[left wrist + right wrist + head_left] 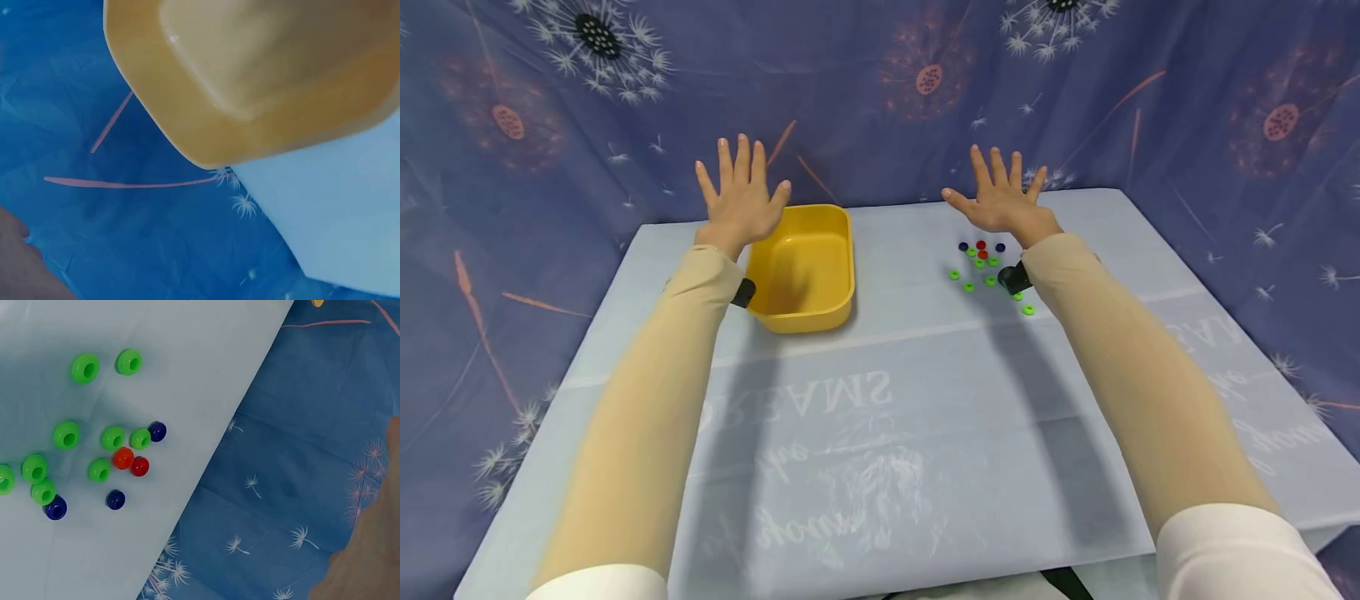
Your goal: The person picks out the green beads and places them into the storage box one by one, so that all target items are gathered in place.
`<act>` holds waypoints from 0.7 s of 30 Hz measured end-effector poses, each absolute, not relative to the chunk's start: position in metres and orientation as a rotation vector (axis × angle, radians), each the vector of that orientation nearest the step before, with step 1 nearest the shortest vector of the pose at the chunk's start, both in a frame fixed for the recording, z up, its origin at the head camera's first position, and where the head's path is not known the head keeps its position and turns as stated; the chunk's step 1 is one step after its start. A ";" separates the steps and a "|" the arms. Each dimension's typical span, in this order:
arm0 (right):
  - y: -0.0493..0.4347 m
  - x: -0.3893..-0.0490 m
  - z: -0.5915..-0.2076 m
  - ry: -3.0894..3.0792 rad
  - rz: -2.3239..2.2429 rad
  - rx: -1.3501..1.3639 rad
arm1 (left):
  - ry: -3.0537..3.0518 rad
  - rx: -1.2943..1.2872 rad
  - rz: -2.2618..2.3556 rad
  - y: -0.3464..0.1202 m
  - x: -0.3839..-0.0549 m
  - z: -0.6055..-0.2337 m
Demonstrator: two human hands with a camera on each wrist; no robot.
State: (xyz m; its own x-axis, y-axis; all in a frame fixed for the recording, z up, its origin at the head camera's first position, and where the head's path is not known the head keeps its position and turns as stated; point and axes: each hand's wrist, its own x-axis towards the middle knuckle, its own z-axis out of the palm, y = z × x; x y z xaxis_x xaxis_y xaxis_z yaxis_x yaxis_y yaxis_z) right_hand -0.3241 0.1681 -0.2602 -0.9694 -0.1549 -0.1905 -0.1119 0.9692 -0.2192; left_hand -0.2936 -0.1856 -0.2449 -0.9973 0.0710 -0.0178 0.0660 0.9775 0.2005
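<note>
Both hands are raised over the far part of the table with fingers spread and straight, holding nothing. My left hand [742, 208] is beside the back left corner of a yellow plastic tub [808, 322], which looks empty inside. The right hand [1003, 204] hovers just beyond a scatter of round beads. Several are bright green beads [66, 435] with wide holes. Among them lie two red beads [140, 466] and a few dark blue beads [115, 499]. In the wrist views only part of each hand shows at the edge.
A pale cloth with faint mirrored lettering covers the table [925, 467]. Behind it and at the sides hangs a blue curtain [850, 100] with dandelion prints. A small black wrist camera [1017, 278] sits under the right wrist, near the beads.
</note>
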 end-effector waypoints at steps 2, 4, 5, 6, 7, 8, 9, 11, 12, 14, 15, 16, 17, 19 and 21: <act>0.170 -0.327 -0.261 2.924 -0.333 -0.201 | 3.116 0.101 0.394 -0.189 -0.296 -0.246; 0.172 -0.329 -0.263 2.953 -0.418 -0.217 | 3.175 0.061 0.585 -0.193 -0.296 -0.248; 0.173 -0.330 -0.264 2.980 -0.490 -0.230 | 3.224 0.017 0.715 -0.195 -0.296 -0.248; 0.174 -0.330 -0.264 3.009 -0.585 -0.243 | 3.262 -0.046 0.877 -0.198 -0.295 -0.248; 0.174 -0.330 -0.264 3.046 -0.701 -0.260 | 3.292 -0.106 1.056 -0.203 -0.293 -0.247; 0.174 -0.331 -0.265 3.104 -0.833 -0.286 | 3.306 -0.164 1.257 -0.208 -0.291 -0.244; 0.175 -0.331 -0.265 3.165 -0.958 -0.299 | 3.302 -0.216 1.468 -0.212 -0.289 -0.241; 0.178 -0.331 -0.264 3.284 -1.189 -0.291 | 3.219 -0.310 1.854 -0.221 -0.286 -0.234; 0.180 -0.331 -0.264 3.335 -1.286 -0.271 | 3.121 -0.328 2.047 -0.226 -0.283 -0.230; 0.183 -0.332 -0.262 3.413 -1.436 -0.191 | 2.853 -0.278 2.423 -0.234 -0.278 -0.225; 0.185 -0.332 -0.262 3.415 -1.499 -0.131 | 2.695 -0.253 2.581 -0.237 -0.276 -0.224; 0.187 -0.332 -0.261 3.406 -1.557 -0.083 | 2.543 -0.225 2.704 -0.241 -0.272 -0.223; 0.189 -0.332 -0.262 3.389 -1.622 -0.052 | 2.403 -0.201 2.793 -0.244 -0.269 -0.224; 0.193 -0.332 -0.264 3.309 -1.769 0.025 | 2.172 -0.159 2.907 -0.251 -0.264 -0.226; 0.197 -0.334 -0.268 3.173 -1.968 0.089 | 2.064 -0.157 2.927 -0.257 -0.260 -0.231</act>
State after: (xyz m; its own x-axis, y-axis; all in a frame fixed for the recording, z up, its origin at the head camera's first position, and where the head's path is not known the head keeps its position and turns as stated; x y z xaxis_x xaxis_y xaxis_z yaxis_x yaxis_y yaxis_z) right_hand -0.3340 0.1966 -0.2678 -0.8279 0.3319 0.4521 -0.2575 0.4912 -0.8321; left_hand -0.2601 -0.2570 -0.2307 -0.8995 -0.3986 0.1791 0.3025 -0.2723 0.9134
